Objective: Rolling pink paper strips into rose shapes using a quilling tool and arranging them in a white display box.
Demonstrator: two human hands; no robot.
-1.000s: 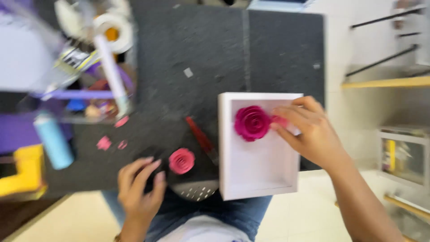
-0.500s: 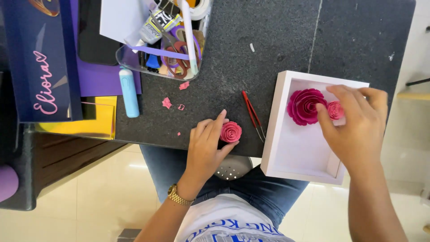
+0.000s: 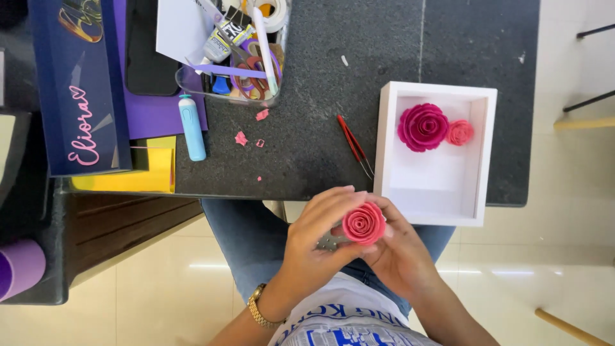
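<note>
Rose [image 3: 363, 223], pink rolled paper — state its position.

— Position: held over the lap, just off the near edge of the dark table [image 3: 384, 51], below and left of the white box [image 3: 386, 147]. Spiral face points up at the camera.

— Grip state?

— Left hand [image 3: 318, 240] wraps the rose from the left, fingers curled closed against its side. Right hand [image 3: 400, 256] cups it from the right and below, fingers likewise closed on it. Both hands are in contact; neither is open. A small grey object shows just under the left fingers; its kind cannot be told.

— Axis?

— The rose is round, with no long axis in plan. Its roll axis runs roughly vertical, toward the lens.

— Bearing from the grip to the box?

— Up and to the right. The box's near-left corner lies just beside the rose. The right hand is the nearer one to the box.

— Box contents?

— Two roses in the far part: a large magenta rose [image 3: 423, 127] and a small pink rose [image 3: 460, 132], touching side by side. The near part of the box floor is bare.

— Other items?

— Red tweezers [image 3: 354, 146] lie just left of the box, lengthwise along its wall. A clear tub [image 3: 192, 86] of tools stands well apart, far left, with a blue glue stick [image 3: 192, 127] beside it.
</note>
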